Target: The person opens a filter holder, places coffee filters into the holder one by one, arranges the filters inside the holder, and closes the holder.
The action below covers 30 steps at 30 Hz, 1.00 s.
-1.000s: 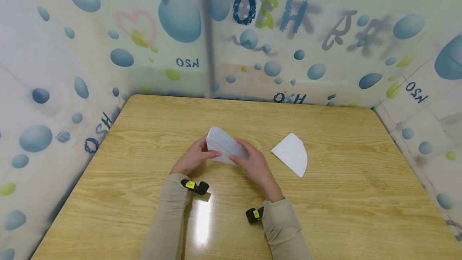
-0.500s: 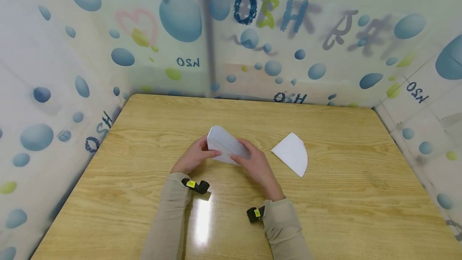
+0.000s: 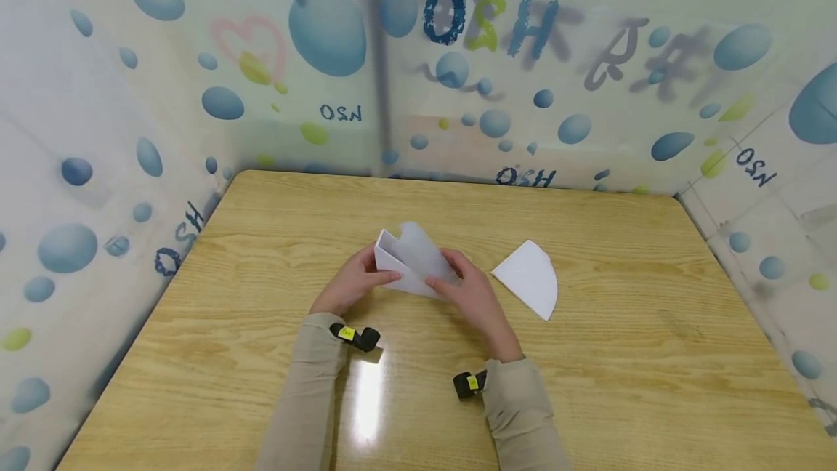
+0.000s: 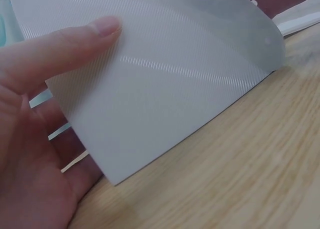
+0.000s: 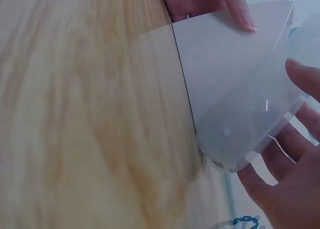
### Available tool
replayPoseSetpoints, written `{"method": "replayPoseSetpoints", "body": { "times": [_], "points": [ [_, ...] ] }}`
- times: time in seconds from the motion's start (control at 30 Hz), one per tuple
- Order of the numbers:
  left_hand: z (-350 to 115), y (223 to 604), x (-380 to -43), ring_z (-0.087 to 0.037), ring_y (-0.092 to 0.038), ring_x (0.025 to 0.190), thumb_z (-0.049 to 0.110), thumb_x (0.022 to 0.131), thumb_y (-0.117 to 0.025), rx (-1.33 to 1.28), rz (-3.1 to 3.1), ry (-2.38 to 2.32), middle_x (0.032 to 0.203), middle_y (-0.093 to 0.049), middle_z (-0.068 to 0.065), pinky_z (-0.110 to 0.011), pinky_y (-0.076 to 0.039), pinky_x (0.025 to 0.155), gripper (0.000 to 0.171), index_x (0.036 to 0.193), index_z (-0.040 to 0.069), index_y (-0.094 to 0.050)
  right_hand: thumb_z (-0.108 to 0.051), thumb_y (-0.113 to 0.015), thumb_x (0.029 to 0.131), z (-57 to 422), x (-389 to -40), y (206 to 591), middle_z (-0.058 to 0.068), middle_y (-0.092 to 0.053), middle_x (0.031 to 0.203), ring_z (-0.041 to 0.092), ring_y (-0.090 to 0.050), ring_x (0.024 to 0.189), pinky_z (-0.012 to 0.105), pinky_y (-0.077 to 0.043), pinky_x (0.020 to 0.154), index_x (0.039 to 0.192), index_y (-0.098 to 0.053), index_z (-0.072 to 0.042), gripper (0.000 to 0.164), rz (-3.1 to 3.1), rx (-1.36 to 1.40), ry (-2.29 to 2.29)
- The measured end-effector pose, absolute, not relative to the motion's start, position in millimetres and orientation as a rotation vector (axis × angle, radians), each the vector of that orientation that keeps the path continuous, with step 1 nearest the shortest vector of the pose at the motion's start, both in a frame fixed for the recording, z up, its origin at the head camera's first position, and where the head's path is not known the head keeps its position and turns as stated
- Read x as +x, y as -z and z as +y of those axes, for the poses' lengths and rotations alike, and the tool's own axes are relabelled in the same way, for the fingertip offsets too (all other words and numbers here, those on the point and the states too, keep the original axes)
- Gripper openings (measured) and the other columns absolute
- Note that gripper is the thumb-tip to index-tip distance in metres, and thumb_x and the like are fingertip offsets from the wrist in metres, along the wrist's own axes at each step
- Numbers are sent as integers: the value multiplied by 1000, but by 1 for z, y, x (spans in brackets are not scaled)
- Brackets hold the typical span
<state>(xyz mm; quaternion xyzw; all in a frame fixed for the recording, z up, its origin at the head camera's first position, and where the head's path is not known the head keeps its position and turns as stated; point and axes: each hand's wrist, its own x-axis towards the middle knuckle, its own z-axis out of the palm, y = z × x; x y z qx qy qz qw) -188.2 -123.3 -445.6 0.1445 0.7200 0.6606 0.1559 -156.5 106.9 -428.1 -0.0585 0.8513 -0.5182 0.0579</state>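
Observation:
Both hands hold a white, wedge-shaped case low over the table. Its slanted top gapes, and a translucent curved cover with a notched edge stands up from it. At the case's left end, the left hand grips with the thumb on the near face and the fingers behind. The right hand pinches the cover near its rounded right end, thumb in front, fingers beyond. In the left wrist view, fine ribbing runs over the case's wall. The right wrist view shows the cover overlapping the white wall.
To the right of the hands a flat, white quarter-circle piece lies on the wooden table. Patterned walls enclose the table at the back and both sides. A small black camera is strapped at each wrist.
The translucent cover has swung up from the white case, so a gap now shows along its top. The right hand has shifted slightly right with it; the left hand stays put.

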Motion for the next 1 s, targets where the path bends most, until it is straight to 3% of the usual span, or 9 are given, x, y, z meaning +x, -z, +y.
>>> {"method": "replayPoseSetpoints", "body": {
  "times": [0.37,0.67,1.0],
  "points": [
    [-126,461,-196,-21,-56,104,24,80,-71,419,2117,-1921,117,-57,-10,-31,-47,87,51,125,12,-49,-27,-64,85,111,-157,429,-1,-46,134,21,-43,124,43,-35,103,132,-41,-20,53,2511,-154,1663],
    [-127,461,-197,-22,-56,106,28,80,-72,380,2151,-1920,117,-57,-10,-34,-47,88,52,125,15,-49,-35,-67,83,117,-160,432,-5,-48,129,19,-45,122,41,-33,104,131,-41,-24,55,2477,-110,1738],
    [-127,460,-197,-22,-55,104,25,81,-71,345,2201,-1956,116,-57,-11,-34,-46,88,49,123,12,-49,-39,-67,82,125,-159,431,2,-51,126,22,-47,120,45,-36,101,133,-37,-21,62,2503,-137,1774]
  ]
}}
